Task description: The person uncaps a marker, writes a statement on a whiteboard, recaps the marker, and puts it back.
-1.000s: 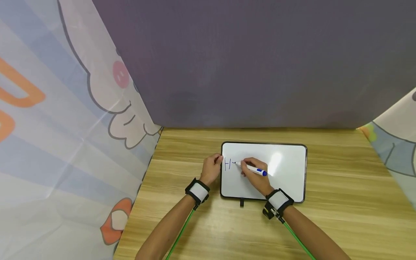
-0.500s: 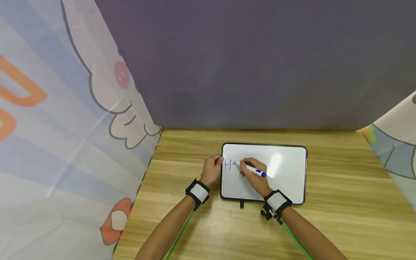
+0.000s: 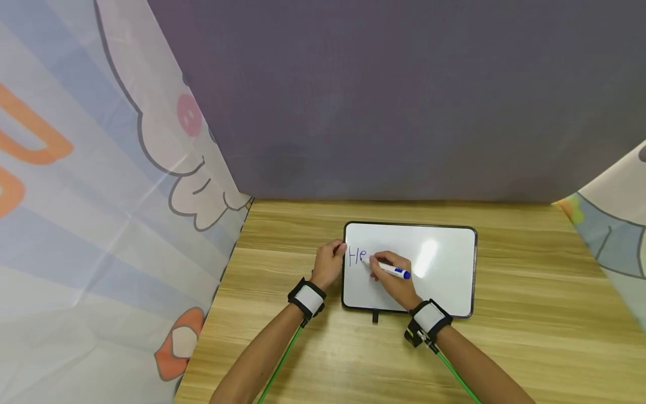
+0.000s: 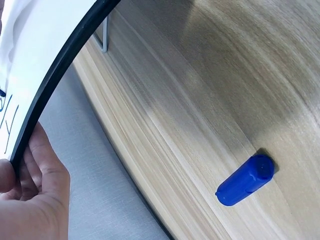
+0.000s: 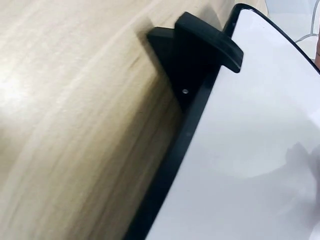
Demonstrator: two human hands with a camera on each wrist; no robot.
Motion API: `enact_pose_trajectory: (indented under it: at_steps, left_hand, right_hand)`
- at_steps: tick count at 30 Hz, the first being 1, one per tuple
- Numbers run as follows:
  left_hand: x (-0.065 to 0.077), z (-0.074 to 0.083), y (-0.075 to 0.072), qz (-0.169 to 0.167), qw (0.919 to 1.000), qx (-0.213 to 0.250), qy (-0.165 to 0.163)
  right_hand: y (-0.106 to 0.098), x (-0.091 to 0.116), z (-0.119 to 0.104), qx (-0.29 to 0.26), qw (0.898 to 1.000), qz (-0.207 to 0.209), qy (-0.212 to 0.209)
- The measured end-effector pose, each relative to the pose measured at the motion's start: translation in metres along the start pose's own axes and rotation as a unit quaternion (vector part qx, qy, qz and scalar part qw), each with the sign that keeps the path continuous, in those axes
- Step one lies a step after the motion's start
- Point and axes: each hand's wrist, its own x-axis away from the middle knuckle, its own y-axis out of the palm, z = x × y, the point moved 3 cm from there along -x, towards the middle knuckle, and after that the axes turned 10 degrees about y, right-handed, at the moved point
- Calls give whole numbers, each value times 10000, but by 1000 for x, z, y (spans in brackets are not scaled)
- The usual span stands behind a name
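Note:
A whiteboard (image 3: 365, 292) with a black frame bears the blue letters "He" near its left side. My left hand (image 3: 329, 262) grips its left edge; in the left wrist view the thumb lies on the front and the fingers (image 4: 47, 165) go behind the frame. My right hand (image 3: 397, 278) pinches a white marker (image 3: 387, 268) with a blue end, its tip at the foot of the "e". Only a dim reflection of that hand shows on the board in the right wrist view. A blue marker cap (image 4: 246, 180) lies on the table near the left wrist.
The wood-grain table (image 3: 525, 292) runs under the board to a grey panel (image 3: 383, 101) at the back. A black bracket (image 5: 200, 50) sits at the board's lower edge, and a thin wire leg (image 4: 105, 35) shows behind the board. Printed cloth (image 3: 126, 252) hangs at the left.
The short stroke beside the "H" has become an "e". My right hand and the marker have shifted slightly left and down. The left hand keeps its hold on the edge.

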Motion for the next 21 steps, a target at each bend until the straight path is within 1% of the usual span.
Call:
enact_pose_trajectory:
  at_steps: [4, 8, 13, 21]
  left_hand:
    - [0, 0, 0, -28, 10000, 30, -17]
    - [1, -1, 0, -53, 10000, 55, -39]
    - [1, 0, 0, -62, 10000, 52, -44]
    - [1, 0, 1, 23, 10000, 43, -8]
  right_hand:
    - [-2, 2, 2, 140, 9999, 9, 86]
    - [-4, 4, 2, 204, 9998, 51, 63]
    - [-8, 5, 2, 130, 9999, 3, 39]
    - [-16, 2, 0, 32, 9997, 190, -139]
